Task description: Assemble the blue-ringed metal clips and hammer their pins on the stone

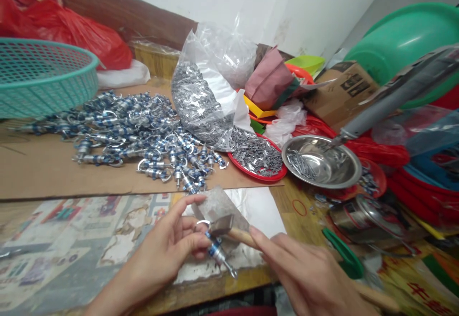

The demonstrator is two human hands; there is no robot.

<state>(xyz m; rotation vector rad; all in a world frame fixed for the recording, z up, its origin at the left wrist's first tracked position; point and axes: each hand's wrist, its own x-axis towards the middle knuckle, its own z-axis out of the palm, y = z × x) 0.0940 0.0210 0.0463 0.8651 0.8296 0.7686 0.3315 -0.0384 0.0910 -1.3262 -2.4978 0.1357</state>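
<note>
My left hand (163, 254) pinches a small blue and silver metal fitting (217, 252) with a ring at its upper end, holding it against a grey metal block (219, 206) near the table's front edge. My right hand (304, 270) grips the wooden handle of a small hammer (223, 225), whose steel head rests on the fitting's upper end. Both hands are closed around what they hold. A big pile of the same blue and silver fittings (132, 132) lies on brown cardboard behind my left hand.
A teal mesh basket (39, 74) stands at far left. A clear bag of small metal parts (204, 98) leans beside a red plate (256, 156) of more parts. A steel bowl (321, 160) holds pins. Green basins, boxes and red bags crowd the right.
</note>
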